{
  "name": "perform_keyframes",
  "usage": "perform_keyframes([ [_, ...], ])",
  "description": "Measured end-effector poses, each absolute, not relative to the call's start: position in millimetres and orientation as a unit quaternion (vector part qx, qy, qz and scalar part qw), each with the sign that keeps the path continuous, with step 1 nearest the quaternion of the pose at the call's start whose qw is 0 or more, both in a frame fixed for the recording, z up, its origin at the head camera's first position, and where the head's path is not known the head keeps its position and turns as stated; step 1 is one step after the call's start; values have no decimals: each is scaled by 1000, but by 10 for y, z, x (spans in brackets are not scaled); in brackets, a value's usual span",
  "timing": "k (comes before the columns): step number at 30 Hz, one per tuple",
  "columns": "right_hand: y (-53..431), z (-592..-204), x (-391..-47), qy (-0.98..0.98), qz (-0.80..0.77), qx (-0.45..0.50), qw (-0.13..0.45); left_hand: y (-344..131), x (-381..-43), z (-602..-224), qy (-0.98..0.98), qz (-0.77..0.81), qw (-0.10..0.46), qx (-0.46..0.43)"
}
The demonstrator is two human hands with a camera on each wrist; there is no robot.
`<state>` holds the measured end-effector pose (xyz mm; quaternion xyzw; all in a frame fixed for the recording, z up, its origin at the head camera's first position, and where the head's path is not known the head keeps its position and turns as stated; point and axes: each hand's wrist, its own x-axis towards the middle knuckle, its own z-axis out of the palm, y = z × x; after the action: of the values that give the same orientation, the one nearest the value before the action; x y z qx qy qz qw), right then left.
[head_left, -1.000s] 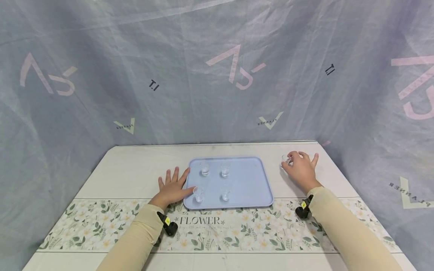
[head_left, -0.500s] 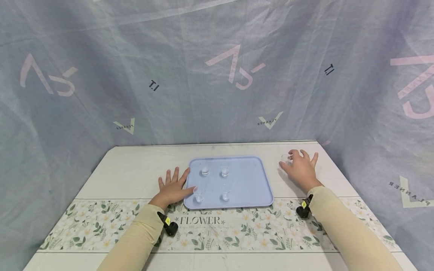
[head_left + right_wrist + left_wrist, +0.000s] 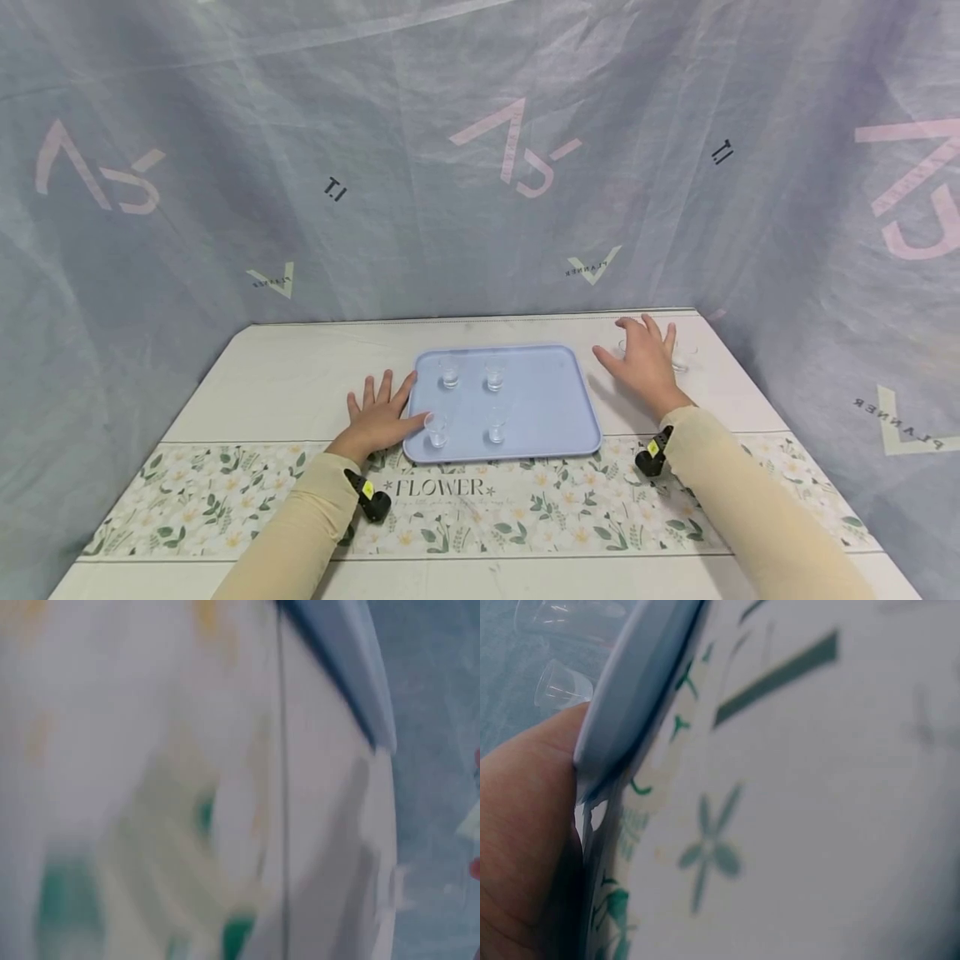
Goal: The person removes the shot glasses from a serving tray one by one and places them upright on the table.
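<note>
My left hand point(image 3: 378, 422) lies with fingers spread at the left edge of a pale blue tray point(image 3: 551, 408). Its thumb reaches over the rim, close to a small clear cup point(image 3: 437, 435). Several such cups stand on the tray, among them a back left cup point(image 3: 450, 378) and a front right cup point(image 3: 496, 430). To the tray's right, above the table, is my right hand point(image 3: 645, 367), fingers apart and nothing gripped. Behind its thumb and forefinger shows part of a clear cup point(image 3: 622, 347). Another clear item, apparently a cup point(image 3: 680, 363), is partly hidden beside that hand.
The table point(image 3: 300, 367) has a white cover with a floral band point(image 3: 247, 500) along the front. Grey-blue curtains point(image 3: 420, 167) enclose the back and sides. The tray's right half carries no cups.
My right hand's fingers have spread away from the clear cup, and the hand has shifted left. A clear item beside it has come into sight. My left hand keeps its place.
</note>
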<state>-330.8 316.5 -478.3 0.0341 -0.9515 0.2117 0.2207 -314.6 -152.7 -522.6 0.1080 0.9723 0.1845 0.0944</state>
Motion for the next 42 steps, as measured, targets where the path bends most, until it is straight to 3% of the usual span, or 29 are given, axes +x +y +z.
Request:
perform_keyframes([
  [20, 2351, -4783, -3431, -938, 289, 113, 153, -1549, -3096, -5134, 970, 190, 98, 115],
  [42, 1895, -4931, -3349, -931, 304, 179, 95, -1565, -3157, -5241, 971, 184, 95, 117],
])
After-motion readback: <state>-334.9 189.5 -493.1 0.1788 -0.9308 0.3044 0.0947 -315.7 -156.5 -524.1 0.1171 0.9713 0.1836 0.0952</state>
